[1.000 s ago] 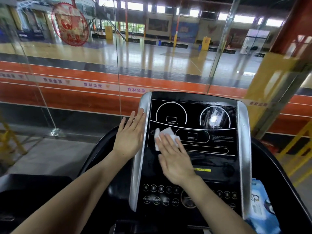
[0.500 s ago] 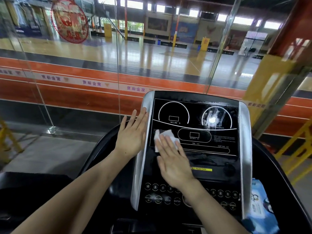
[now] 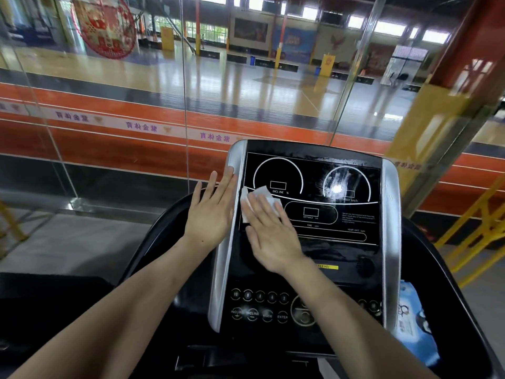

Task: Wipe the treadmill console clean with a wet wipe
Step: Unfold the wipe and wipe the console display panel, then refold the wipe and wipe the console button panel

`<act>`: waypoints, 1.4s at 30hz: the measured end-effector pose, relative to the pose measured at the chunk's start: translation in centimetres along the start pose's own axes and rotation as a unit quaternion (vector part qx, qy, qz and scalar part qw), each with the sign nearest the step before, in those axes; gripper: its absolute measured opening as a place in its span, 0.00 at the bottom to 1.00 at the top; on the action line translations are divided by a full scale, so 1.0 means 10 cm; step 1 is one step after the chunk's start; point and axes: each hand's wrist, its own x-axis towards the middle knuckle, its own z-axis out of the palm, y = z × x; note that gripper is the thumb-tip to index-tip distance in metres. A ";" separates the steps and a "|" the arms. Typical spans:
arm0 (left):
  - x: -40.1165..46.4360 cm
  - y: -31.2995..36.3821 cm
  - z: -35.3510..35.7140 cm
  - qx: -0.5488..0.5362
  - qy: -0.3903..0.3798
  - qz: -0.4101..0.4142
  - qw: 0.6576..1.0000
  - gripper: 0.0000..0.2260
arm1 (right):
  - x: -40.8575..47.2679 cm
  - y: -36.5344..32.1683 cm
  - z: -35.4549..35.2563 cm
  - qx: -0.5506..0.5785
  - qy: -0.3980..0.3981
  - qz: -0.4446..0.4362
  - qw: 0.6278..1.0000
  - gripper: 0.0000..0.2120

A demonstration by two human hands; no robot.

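Compared with one second ago, I see the wet wipe [image 3: 258,199] carried slightly up and toward 9 o'clock on the treadmill console [image 3: 311,214], closer to the panel's left border. It now lies on the glossy black display, just below the gauge labelled INCLINE [image 3: 278,181], crumpled and white, with its upper edge and left corner showing beyond the fingers. My right hand [image 3: 270,233] lies flat on top of it, fingers extended and close together, palm down, pressing the wipe against the panel rather than pinching it. At 9 o'clock from the wipe, my left hand [image 3: 211,212] rests open against the silver side rail [image 3: 226,236] of the console, fingers straight and slightly spread, fingertips pointing toward 12 o'clock; it grips nothing. At 3 o'clock from the wipe, the gauge labelled SPEED [image 3: 347,184] carries a streaky smear with a bright reflection at its centre. At 6 o'clock, below my right forearm, I note the button row [image 3: 259,315] marked INCLINE, MODE and ENTER. At 4 o'clock, beside the right silver rail, a blue pack of wipes [image 3: 412,329] sits in the black side tray. Beyond the console at 12 o'clock stands a glass partition [image 3: 123,105], with a sports hall floor behind it.
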 end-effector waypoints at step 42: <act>-0.70 1.11 -0.31 -0.193 0.024 -0.120 0.974 0.18 | -1.06 0.73 -0.41 0.332 0.145 0.107 0.926 0.05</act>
